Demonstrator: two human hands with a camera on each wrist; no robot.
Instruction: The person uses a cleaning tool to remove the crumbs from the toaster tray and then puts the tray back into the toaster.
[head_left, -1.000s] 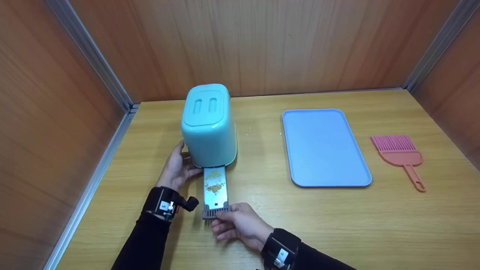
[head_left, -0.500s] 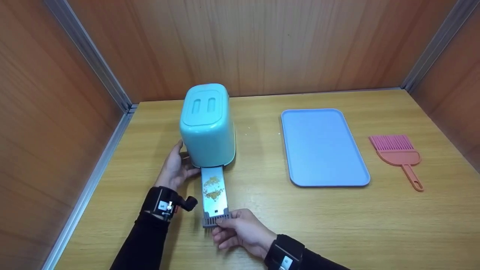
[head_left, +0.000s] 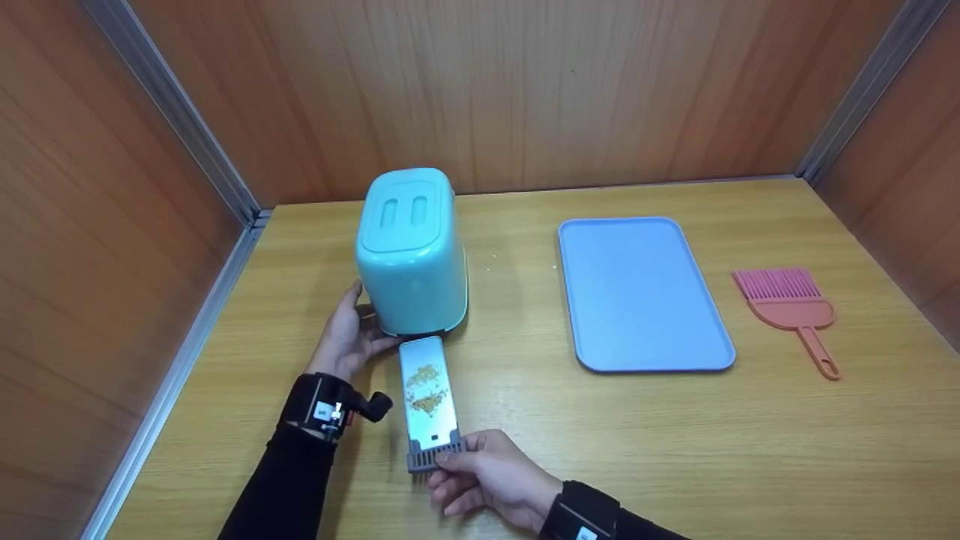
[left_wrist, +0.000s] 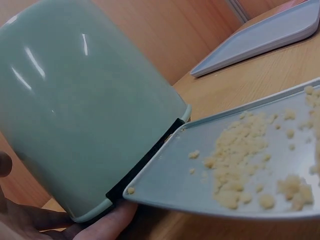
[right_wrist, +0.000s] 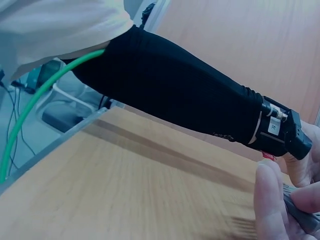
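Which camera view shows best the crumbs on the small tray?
The left wrist view: the crumbs fill the picture, each one distinct on the crumb tray. The head view shows them only as small yellow patches. The right wrist view shows none.

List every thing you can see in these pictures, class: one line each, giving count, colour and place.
Rounded plastic toaster: one, mint green, rear left of table.
Flat metal crumb tray with dark ribbed handle: one, silver, pulled out in front of the toaster.
Yellow crumbs: a scattering, on the crumb tray.
Rectangular plastic serving tray: one, pale blue, centre right.
Plastic brush: one, pink, far right.
Wooden table: one, light oak.
Left hand: rests against the toaster's base.
Right hand: pinches the crumb tray's handle.
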